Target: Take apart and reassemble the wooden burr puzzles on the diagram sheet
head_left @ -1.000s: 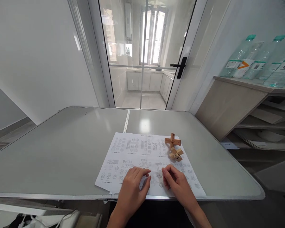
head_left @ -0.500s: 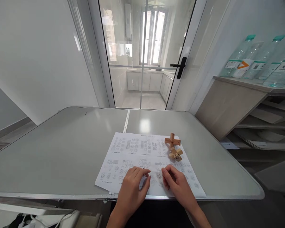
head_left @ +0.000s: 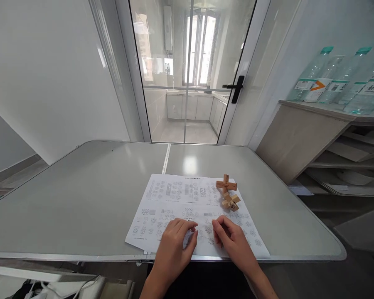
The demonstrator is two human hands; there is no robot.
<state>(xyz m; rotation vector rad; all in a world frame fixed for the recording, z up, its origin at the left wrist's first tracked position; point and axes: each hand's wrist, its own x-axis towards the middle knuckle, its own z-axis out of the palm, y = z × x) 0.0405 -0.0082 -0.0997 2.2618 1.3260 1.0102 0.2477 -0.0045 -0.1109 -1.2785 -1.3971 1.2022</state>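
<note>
A printed paper sheet point(head_left: 174, 205) with rows of small diagrams and text lies flat near the table's front edge. My left hand point(head_left: 176, 243) rests over its lower middle, a gap between thumb and curved forefinger, holding nothing. To the right, my right hand point(head_left: 232, 241) is closed over the sheet, fingers curled in and thumb against the forefinger; no object shows in it. Beyond that hand, on the sheet's right side, a darker wooden burr puzzle point(head_left: 226, 184) shaped like a cross stands behind a paler wooden burr puzzle point(head_left: 230, 202) with a mark on one end. Neither hand touches them.
The grey folding table point(head_left: 81, 199) has a metal rim and a centre seam. A glass door point(head_left: 190, 104) with a black handle point(head_left: 237, 88) stands behind it. To the right, several plastic bottles point(head_left: 336, 81) sit on a wooden shelf unit point(head_left: 311, 133).
</note>
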